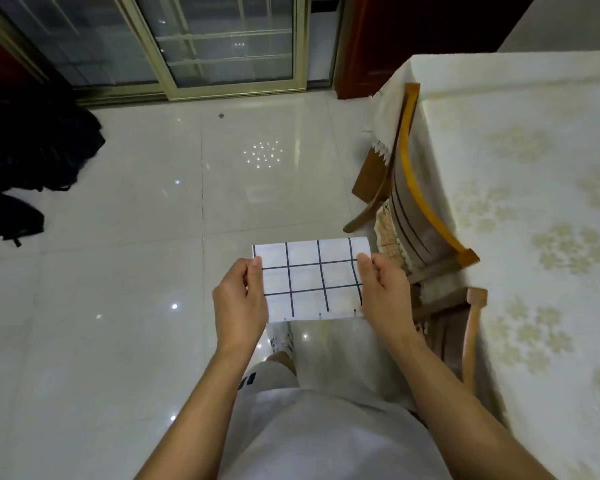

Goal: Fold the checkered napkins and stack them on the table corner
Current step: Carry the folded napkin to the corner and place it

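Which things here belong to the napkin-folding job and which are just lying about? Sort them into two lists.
Job:
checkered napkin, held over the floor
left hand and right hand, pinching its side edges
table, where the stack goes

Lying about:
wooden chairs
dark bags on the floor
sliding glass door

We hold one folded checkered napkin (310,278) in the air.
It is a white rectangle with a thin black grid, spread flat and nearly level between our hands above the floor, left of the table (520,209).
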A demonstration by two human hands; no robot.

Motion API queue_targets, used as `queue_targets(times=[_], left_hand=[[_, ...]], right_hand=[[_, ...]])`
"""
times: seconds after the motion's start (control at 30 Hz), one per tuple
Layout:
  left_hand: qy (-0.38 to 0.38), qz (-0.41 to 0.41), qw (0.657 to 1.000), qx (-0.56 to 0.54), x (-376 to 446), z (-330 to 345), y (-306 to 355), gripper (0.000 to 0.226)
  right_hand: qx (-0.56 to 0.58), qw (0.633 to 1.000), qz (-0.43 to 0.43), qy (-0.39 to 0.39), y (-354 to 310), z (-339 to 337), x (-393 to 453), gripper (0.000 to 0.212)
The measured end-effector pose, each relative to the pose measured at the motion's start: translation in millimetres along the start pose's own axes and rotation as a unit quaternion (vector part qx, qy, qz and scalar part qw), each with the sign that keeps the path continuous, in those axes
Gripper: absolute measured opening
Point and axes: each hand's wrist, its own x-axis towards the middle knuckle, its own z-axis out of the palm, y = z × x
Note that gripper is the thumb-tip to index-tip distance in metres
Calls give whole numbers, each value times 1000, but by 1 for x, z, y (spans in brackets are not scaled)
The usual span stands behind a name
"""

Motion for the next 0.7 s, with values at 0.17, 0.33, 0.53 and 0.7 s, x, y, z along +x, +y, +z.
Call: queue_targets(times=[0.17, 0.33, 0.53, 0.7], left_hand=[[-5, 10, 1000, -14, 95, -18, 16, 40], [-20, -4, 1000, -18, 167, -18, 29, 41], [-24, 13, 999, -24, 249, 0, 56, 41], [-25, 22, 999, -22, 333, 35, 81, 38]], right_hand=[[9, 1000, 9, 5, -44, 47, 68, 43], [20, 1000, 12, -5, -71, 70, 124, 44], [44, 999, 8, 9, -101, 84, 203, 41], [41, 999, 9, 22, -115, 94, 292, 38]])
